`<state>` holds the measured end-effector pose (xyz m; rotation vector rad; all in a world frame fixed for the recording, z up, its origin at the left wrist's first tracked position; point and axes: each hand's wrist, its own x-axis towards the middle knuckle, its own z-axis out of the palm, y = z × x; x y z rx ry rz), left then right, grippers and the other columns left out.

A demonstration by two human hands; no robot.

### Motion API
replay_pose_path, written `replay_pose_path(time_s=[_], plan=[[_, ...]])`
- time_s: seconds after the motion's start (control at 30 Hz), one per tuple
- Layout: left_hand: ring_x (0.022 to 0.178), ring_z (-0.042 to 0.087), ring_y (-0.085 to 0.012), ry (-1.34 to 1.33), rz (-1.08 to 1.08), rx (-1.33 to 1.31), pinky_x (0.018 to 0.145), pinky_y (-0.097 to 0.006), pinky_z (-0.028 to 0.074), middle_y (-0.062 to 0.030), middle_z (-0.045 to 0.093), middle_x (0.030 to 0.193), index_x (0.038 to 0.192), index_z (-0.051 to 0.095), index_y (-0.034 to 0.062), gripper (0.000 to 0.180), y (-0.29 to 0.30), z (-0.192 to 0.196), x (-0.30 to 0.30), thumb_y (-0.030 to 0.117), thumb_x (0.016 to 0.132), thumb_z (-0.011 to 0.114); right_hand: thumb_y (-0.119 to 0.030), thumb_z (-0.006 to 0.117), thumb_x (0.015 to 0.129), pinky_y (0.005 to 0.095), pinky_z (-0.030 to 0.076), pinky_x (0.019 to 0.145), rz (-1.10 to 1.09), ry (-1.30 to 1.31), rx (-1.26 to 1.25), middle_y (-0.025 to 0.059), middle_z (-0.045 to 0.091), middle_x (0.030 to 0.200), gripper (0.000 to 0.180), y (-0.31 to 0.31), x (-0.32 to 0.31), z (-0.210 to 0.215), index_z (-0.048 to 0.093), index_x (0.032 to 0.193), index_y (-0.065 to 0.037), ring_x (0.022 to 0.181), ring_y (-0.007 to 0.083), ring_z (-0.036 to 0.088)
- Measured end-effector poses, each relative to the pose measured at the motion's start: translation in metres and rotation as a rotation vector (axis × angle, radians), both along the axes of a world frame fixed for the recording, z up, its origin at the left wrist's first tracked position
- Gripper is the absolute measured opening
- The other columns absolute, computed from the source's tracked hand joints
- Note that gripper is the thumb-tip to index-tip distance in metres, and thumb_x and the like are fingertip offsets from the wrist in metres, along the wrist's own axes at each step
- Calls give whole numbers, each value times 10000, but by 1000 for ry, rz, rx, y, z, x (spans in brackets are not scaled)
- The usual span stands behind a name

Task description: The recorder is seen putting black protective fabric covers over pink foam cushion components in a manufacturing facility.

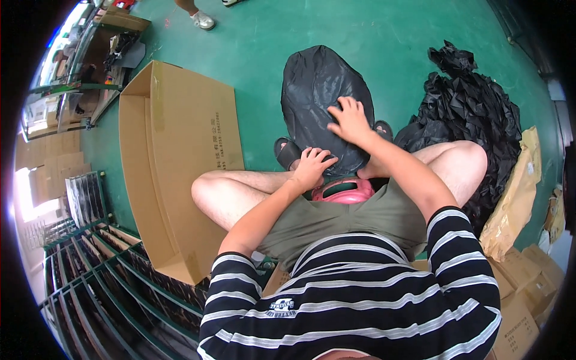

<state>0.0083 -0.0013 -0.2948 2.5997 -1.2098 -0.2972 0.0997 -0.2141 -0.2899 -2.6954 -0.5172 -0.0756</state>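
Between my feet a black plastic bag [318, 84], rounded and smooth with a few wrinkles, lies on the green floor. My right hand [351, 122] rests on the middle of its right side, fingers spread. At the bag's near end is my left hand [313, 166], its fingers stretched over the edge of the plastic. Neither hand visibly grips anything. What is inside the bag cannot be seen. I sit on a low pink plastic stool [345, 192], only its front part showing between my legs.
A large cardboard box [195, 120] stands close on my left. Crumpled black plastic bags [462, 114] are heaped on the right, beside a tan wrapping sheet [513, 198] and cardboard boxes [513, 306]. Dark green racks [114, 282] stand at lower left. Another person's foot [204, 21] shows far ahead.
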Motion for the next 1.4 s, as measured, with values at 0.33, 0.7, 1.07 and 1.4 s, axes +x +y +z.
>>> replay_pose_path(time_s=[0.33,0.7,1.07,1.4], plan=[[1131,544,-362,22,276,-405,953,-435,461,-169,582,1211,1169,612,64,427,-42,41,87,134,753,678,-663,473,857,700,96,1084,-6,17,-222,194,169,1569,830,3,-61,-31,332,1486,-140,1459,366,112],[1458,128,-381,-161,307,167,1063,-722,134,-185,170,1576,1527,241,232,928,-45,-20,82,737,791,495,-631,489,868,729,96,1059,8,262,-206,215,97,1579,874,-3,-109,-13,280,1491,-54,1463,398,44],[1443,151,-402,-75,303,196,1059,-701,179,-194,174,1568,1506,289,206,846,-48,-9,32,653,830,531,-350,632,810,477,524,844,-7,586,-13,250,669,998,402,-13,1,82,689,1048,-30,950,392,656],[1445,151,-394,-107,322,167,1068,-696,163,-199,199,1558,1506,280,148,820,-61,-21,8,611,869,506,-696,514,825,710,163,1064,-282,-100,-162,177,134,1582,878,-10,33,-45,295,1506,-186,1447,412,117]])
